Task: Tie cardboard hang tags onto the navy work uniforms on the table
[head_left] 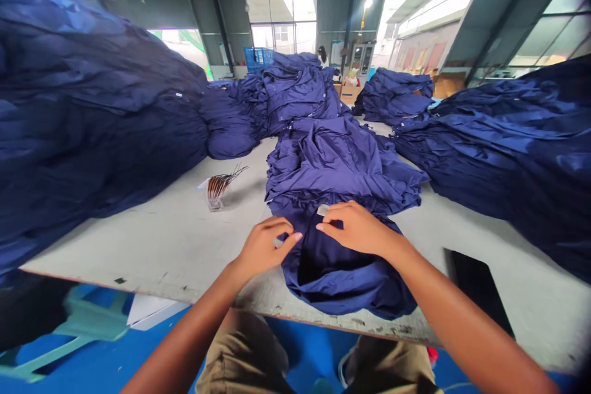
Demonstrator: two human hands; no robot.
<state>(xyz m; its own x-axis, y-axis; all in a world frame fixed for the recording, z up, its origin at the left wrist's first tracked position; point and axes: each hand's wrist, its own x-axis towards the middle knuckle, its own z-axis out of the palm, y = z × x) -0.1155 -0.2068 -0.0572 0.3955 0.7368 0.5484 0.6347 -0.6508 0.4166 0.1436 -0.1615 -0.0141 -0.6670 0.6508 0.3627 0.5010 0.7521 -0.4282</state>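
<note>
A dark navy garment (337,271) lies at the near edge of the grey table (175,240), the front piece of a long heap of the same cloth (332,160). My left hand (263,246) rests on the garment's left edge, fingers curled and pinching the fabric. My right hand (355,228) lies on top of the garment, fingers bent and pressed on the cloth beside a small white label (323,210). The two hands are a few centimetres apart.
Big piles of navy garments stand at the left (92,117), right (508,148) and back (295,89). A clear holder of thin brown tag pins (217,188) stands on the table. A dark flat object (478,283) lies at the right. A person (322,54) stands far back.
</note>
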